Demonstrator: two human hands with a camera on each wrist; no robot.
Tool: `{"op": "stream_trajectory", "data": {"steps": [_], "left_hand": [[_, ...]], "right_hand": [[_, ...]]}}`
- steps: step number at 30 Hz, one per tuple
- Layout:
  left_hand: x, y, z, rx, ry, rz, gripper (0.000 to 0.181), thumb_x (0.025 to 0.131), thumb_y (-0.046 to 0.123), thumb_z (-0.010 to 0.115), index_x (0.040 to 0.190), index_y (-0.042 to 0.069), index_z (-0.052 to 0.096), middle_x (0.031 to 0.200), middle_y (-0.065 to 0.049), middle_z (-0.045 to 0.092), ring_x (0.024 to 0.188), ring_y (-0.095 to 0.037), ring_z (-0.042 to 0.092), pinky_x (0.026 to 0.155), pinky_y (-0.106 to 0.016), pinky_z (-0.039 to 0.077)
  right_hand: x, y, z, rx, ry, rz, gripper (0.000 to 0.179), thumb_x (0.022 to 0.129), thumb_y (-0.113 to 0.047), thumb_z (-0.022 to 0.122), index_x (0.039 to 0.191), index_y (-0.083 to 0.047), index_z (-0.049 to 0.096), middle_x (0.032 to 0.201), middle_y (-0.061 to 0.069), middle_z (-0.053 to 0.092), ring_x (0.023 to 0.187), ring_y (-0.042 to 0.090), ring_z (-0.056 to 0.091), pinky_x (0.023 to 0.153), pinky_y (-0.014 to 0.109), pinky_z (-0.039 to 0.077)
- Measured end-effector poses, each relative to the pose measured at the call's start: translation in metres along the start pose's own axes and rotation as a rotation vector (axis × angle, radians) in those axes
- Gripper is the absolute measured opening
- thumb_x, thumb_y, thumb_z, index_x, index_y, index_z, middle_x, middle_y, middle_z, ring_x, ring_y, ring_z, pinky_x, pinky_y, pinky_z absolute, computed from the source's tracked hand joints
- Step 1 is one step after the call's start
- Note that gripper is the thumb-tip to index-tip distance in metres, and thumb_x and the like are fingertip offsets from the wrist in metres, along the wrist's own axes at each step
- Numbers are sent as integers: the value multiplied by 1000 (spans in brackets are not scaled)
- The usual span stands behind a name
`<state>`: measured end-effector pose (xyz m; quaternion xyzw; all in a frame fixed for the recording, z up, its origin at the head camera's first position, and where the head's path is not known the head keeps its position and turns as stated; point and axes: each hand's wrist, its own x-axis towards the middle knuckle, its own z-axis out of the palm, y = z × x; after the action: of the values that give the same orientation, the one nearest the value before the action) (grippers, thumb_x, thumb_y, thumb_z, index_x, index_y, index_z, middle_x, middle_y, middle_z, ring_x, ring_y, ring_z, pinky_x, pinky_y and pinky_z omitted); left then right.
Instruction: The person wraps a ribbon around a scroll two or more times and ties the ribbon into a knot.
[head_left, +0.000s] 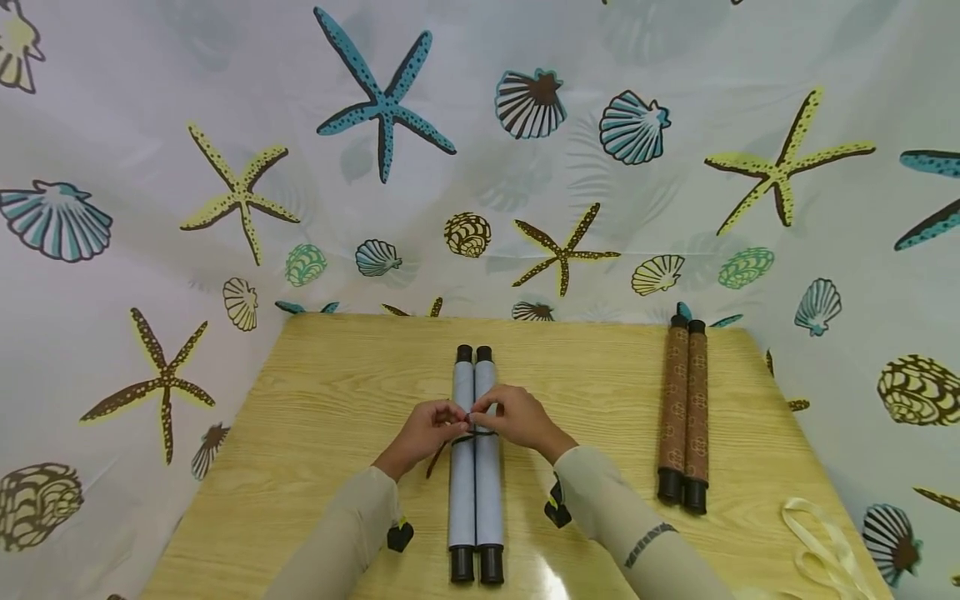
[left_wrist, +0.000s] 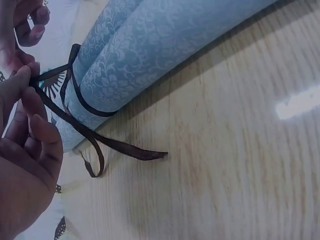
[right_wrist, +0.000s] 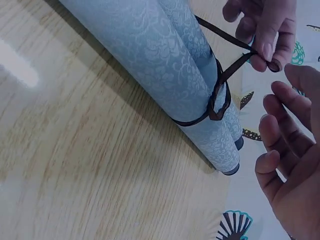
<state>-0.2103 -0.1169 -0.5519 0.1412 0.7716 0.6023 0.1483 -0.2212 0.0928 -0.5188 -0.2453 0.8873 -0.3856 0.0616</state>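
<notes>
Two blue scrolls, floral only from wrists

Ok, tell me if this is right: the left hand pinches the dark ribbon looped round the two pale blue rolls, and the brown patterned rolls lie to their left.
No: the brown patterned rolls lie to the right of the two pale blue rolls, as the head view shows. The left hand does pinch the dark ribbon looped round the blue ones.

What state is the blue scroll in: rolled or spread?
Rolled: the blue scroll forms two side-by-side cylinders, with a dark ribbon looped round them.
</notes>
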Motion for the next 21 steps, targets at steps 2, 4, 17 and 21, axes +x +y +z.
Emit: {"op": "stream_trajectory", "data": {"steps": [2, 4, 17, 21], "left_hand": [[1, 3, 1, 9, 12, 8, 13, 94, 4, 66, 102, -7, 65, 99, -25, 72, 86, -17, 70, 72, -24, 54], [2, 4, 1, 10, 20, 4, 12, 93, 2, 67, 101, -6, 61, 95, -24, 73, 82, -12, 69, 71, -24, 53], [8, 1, -1, 388, 199, -61, 14, 89, 2, 66, 103, 3, 68, 109, -15, 71, 84, -27, 65, 73, -36, 51], [6, -4, 1, 559, 198, -110, 14, 87, 10, 69, 101, 7, 69, 101, -10, 74, 91, -24, 69, 76, -38, 53]], "right_hand": [[1, -1, 1, -6, -9, -6, 15, 93, -28, 71, 98, -16, 78, 98, 2, 74, 67, 4, 53, 60, 20, 45], [2, -2, 2, -12, -12, -9, 14, 93, -27, 71, 97, -15, 78, 97, 3, 74, 66, 4, 53, 60, 20, 44], [1, -4, 1, -71, 36, 41, 8, 92, -22, 72, 86, -18, 76, 89, -1, 73, 63, 4, 52, 57, 20, 43], [1, -3, 2, -90, 42, 74, 7, 91, -24, 74, 85, -20, 75, 88, -3, 72, 63, 3, 52, 57, 20, 43]]}}
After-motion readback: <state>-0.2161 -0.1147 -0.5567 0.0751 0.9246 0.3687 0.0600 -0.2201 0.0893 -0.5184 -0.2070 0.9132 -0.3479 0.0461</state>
